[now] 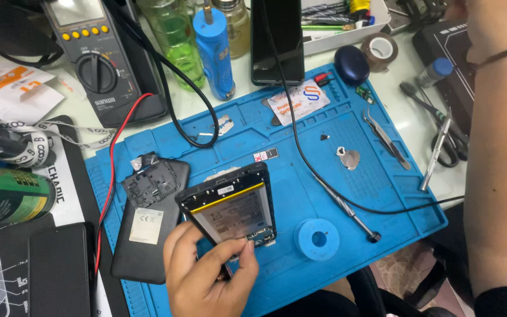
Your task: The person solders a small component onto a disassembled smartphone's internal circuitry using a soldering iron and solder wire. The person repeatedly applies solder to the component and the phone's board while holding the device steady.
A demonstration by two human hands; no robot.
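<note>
My left hand (206, 276) reaches in from the bottom edge and grips the lower end of an opened black phone (230, 202). The phone's back is off, so its battery and circuit board show, and it is tilted above a blue repair mat (300, 170). The phone's black back cover (148, 223) lies on the mat just left of the hand. My right forearm (500, 176) runs up the right edge with a dark cord at the wrist. My right hand (470, 12) is cut off by the top edge, so its fingers are hidden.
On the mat lie a blue round spool (318, 238), a screwdriver (347, 208), tweezers (385, 138), a small metal pick (349, 157) and a black cable (300, 152). Behind stand a multimeter (89, 58), a blue bottle (215, 53) and a dark phone (277, 41). Another black phone (60, 270) lies at the left.
</note>
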